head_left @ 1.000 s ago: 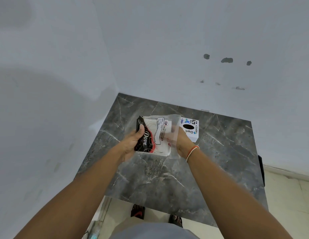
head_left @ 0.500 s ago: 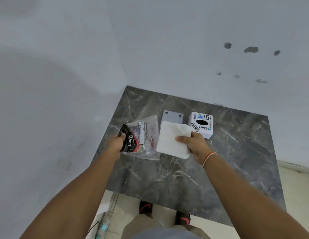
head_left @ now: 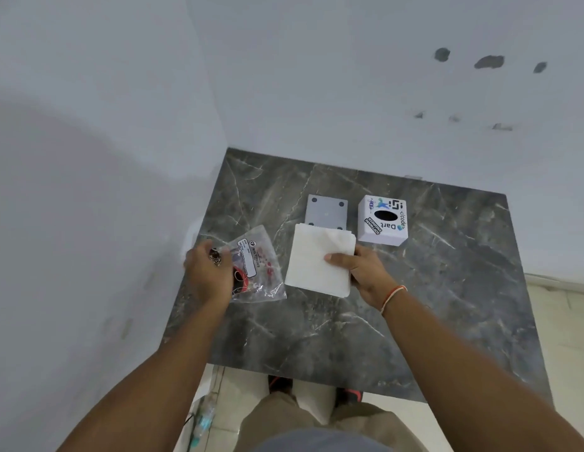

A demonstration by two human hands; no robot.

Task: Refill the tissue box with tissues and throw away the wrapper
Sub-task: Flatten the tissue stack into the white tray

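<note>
A white stack of tissues (head_left: pixel 316 261) is pinched at its right edge by my right hand (head_left: pixel 362 272), just above the dark marble table (head_left: pixel 447 288). My left hand (head_left: pixel 209 275) grips the clear plastic wrapper (head_left: pixel 259 269) with black and red print, at the table's left side. The white tissue box (head_left: pixel 383 220) with stickers and a dark oval hole stands behind my right hand. Its grey base plate (head_left: pixel 326 212) lies flat to the box's left, partly covered by the tissues.
White walls close off the table at the back and left. The table's front edge lies near my feet (head_left: pixel 349 394) on a pale tiled floor. A cable and a small object lie on the floor at the lower left.
The tissue stack has come out of the wrapper. My left hand has carried the wrapper leftward while my right hand holds the tissues to its right.
</note>
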